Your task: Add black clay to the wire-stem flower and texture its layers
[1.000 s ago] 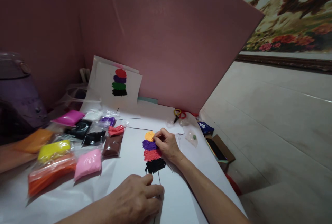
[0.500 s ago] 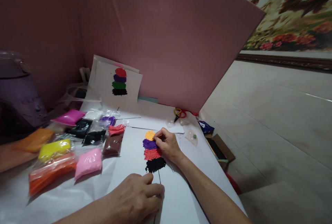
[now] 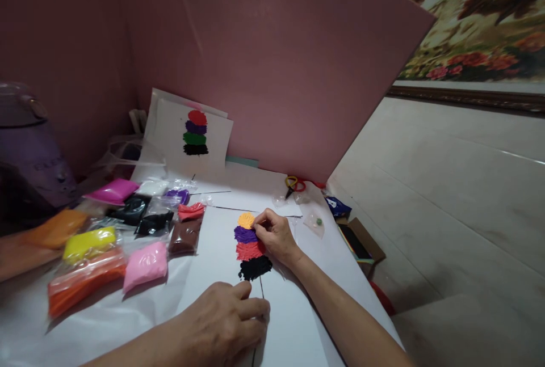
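The right hand point(image 3: 276, 235) pinches narrow fingertips on the orange clay point(image 3: 246, 220) topping the colour stack point(image 3: 251, 245), while the left hand point(image 3: 221, 321), fingers loosely curled, presses the paper point(image 3: 213, 253) just below it.

Under your right hand point(image 3: 276, 236) lies matt white paper point(image 3: 221, 253), smooth, bearing a column of rough, crumbly clay patches point(image 3: 250, 245) in orange, purple, red and black. Left of your grip, soft clay sits in glossy, crinkled clear plastic bags point(image 3: 145, 262). Behind your fingers stands a matt pink board point(image 3: 276, 72). Beyond your grip, the scissors point(image 3: 293, 184) have shiny plastic handles.
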The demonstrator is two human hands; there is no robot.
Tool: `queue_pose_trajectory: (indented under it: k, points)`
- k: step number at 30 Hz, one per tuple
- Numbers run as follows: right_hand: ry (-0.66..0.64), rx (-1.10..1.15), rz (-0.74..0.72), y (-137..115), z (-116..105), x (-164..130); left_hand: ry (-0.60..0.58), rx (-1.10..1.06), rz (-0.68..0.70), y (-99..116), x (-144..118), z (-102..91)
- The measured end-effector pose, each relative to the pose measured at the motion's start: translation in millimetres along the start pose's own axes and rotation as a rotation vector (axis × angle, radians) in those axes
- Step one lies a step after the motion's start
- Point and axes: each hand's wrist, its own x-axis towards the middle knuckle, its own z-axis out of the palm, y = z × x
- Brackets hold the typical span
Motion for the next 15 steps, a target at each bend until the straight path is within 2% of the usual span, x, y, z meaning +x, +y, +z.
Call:
queue_pose_trajectory:
  k: [15]
  points:
    - [-0.015,-0.01,0.005,2.7,-0.5,0.4,-0.026,-0.008,0.003,1.4,4.0,-7.6]
